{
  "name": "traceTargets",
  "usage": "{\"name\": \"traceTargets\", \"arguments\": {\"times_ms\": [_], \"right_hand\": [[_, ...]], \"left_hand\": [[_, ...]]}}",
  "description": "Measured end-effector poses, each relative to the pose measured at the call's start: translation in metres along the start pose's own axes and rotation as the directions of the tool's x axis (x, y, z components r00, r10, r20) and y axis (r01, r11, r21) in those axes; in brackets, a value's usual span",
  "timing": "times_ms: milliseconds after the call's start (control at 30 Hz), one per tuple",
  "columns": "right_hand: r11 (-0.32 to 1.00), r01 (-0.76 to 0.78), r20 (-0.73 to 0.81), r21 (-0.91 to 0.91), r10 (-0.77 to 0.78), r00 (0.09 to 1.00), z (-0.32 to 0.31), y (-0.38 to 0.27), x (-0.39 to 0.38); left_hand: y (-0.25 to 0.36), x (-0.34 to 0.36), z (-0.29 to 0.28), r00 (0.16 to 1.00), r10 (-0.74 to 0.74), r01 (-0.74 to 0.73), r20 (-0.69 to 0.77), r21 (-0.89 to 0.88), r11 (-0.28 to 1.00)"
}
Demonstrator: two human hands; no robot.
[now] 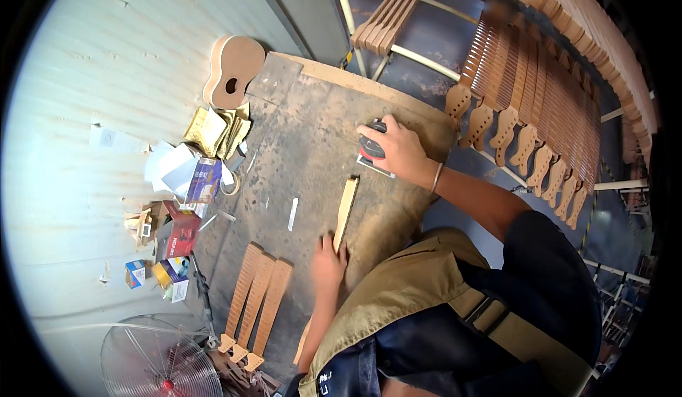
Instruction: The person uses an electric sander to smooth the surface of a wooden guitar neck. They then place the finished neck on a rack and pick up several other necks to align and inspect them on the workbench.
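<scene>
On the workbench, my right hand is wrapped round a black and red palm sander, whose pale flat pad shows at its lower edge. My left hand is closed on a narrow wooden instrument neck, which lies on its side with a dark toothed-looking edge. The neck points away from me, and its near part runs under my hand and forearm. Between the two hands there is a gap, and the sander is apart from the neck. Three fretted necks with headstocks lie side by side left of my left hand.
A small guitar-shaped body leans at the far left. Sandpaper sheets, small boxes and a tape roll line the wall side. A fan stands near left. Racked necks fill the right beyond the bench.
</scene>
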State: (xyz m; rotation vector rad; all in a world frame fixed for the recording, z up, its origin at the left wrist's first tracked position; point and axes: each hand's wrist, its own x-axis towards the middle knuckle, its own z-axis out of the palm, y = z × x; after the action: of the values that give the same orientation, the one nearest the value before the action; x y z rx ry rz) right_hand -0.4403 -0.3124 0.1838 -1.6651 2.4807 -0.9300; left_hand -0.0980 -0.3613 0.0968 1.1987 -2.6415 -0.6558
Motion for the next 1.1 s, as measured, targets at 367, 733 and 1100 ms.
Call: {"name": "traceTargets", "arguments": {"times_ms": [367,733,1100], "right_hand": [[0.902,0.007,0.200,0.431,-0.103,0.974,-0.075,-0.019,0.000],[0.918,-0.099,0.010,0.383,0.103,0.995,-0.114,-0.029,-0.018],[0.954,0.016,-0.050,0.300,-0.001,0.999,-0.109,-0.089,-0.064]], "left_hand": [[0.052,0.006,-0.013,0.991,0.128,-0.133,-0.038,-0.323,0.937],[0.076,-0.028,-0.027,0.988,0.148,-0.150,-0.034,-0.370,0.917],[0.065,-0.029,0.014,0.985,0.167,-0.171,-0.048,-0.422,0.890]]}}
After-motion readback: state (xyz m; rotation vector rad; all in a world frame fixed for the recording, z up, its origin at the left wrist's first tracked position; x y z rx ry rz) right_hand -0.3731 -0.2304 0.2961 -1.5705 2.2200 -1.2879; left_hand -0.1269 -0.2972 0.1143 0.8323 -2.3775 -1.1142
